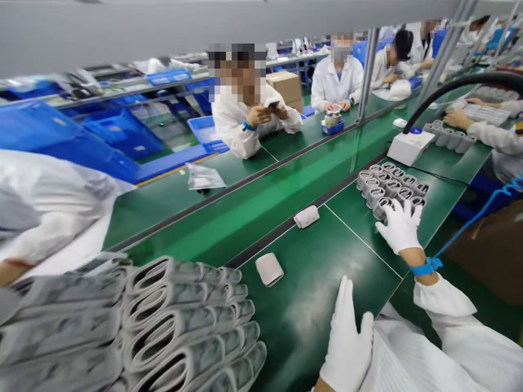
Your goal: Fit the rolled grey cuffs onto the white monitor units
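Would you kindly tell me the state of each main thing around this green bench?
Upright rolls: grouped in rows, ends open.
Right hand: gloved, fingers spread, at the upright rolls.
Left hand: gloved, open, empty.
Near pile: packed, ends open.
Lone rolls: lying apart, flattened.
Wrist strap: fastened, cord attached.
Plastic bag: crumpled.
White device: on or off unclear.

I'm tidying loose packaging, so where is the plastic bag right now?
In the head view, the plastic bag lies left of centre on the far bench, beyond the green strip, left of a person's elbow.
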Demonstrator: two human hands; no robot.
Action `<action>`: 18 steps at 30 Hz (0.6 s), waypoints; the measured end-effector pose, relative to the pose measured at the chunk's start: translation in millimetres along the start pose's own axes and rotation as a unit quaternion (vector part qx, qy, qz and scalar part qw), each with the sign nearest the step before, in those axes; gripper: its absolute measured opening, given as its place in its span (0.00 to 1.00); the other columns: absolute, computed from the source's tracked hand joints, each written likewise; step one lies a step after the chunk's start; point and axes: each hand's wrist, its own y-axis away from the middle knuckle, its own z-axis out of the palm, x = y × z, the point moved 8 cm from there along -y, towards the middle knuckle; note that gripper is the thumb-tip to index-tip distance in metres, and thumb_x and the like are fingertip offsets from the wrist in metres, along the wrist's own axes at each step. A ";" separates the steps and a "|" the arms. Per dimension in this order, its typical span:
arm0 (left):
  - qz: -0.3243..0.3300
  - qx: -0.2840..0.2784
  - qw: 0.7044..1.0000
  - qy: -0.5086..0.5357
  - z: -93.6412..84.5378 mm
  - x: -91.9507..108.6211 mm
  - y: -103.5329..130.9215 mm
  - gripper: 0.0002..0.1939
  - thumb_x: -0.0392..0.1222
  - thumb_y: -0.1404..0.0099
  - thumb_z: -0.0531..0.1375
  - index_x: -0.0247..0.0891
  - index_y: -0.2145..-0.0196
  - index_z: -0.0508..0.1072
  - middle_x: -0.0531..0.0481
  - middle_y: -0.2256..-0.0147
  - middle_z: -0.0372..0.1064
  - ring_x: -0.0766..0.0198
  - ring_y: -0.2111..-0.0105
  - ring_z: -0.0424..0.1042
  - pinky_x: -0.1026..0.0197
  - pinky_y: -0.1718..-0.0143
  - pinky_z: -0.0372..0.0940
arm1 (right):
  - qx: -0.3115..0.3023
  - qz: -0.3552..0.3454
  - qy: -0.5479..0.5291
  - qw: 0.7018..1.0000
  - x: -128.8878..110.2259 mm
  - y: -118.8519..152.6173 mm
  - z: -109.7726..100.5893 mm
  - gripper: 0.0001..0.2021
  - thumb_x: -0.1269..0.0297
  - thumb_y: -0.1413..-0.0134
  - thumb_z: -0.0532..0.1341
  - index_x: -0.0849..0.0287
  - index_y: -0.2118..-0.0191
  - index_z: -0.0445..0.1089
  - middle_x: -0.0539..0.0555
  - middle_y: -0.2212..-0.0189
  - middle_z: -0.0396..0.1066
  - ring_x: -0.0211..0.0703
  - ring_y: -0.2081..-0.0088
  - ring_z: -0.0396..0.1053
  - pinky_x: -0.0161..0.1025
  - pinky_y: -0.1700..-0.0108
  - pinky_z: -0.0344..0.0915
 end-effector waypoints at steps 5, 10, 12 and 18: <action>-0.043 0.041 0.998 -0.005 -8.8 -6.5 -17.6 0.47 0.39 0.32 0.62 0.42 0.23 0.44 0.36 0.24 0.45 0.42 0.25 0.48 0.35 0.27 0.52 | -0.269 -0.075 -0.293 0.914 -61.1 59.4 -11.6 0.25 0.53 0.39 0.67 0.50 0.37 0.74 0.56 0.60 0.80 0.55 0.63 0.79 0.51 0.54 0.75; -0.015 0.247 0.968 -0.052 -52.8 -9.8 -13.1 0.54 0.41 0.31 0.65 0.46 0.22 0.33 0.32 0.23 0.37 0.41 0.25 0.47 0.35 0.27 0.52 | -0.166 -0.084 -0.486 0.854 -50.2 34.6 -51.6 0.20 0.50 0.33 0.62 0.48 0.42 0.79 0.51 0.61 0.82 0.50 0.66 0.80 0.48 0.55 0.78; -0.001 0.294 0.953 -0.071 -61.4 -10.1 -7.0 0.51 0.41 0.29 0.63 0.49 0.22 0.33 0.34 0.22 0.36 0.41 0.24 0.46 0.35 0.27 0.53 | -0.052 -0.088 -0.435 0.895 -32.9 5.3 -50.9 0.21 0.49 0.35 0.62 0.49 0.42 0.79 0.54 0.47 0.79 0.57 0.49 0.79 0.54 0.41 0.74; -0.031 0.142 0.989 0.035 -34.7 -7.5 -19.2 0.56 0.37 0.30 0.62 0.49 0.23 0.25 0.38 0.22 0.31 0.46 0.24 0.41 0.41 0.26 0.50 | -0.300 -0.194 -0.359 0.862 -31.7 19.3 45.2 0.27 0.41 0.39 0.61 0.49 0.42 0.80 0.56 0.49 0.81 0.66 0.50 0.80 0.62 0.46 0.79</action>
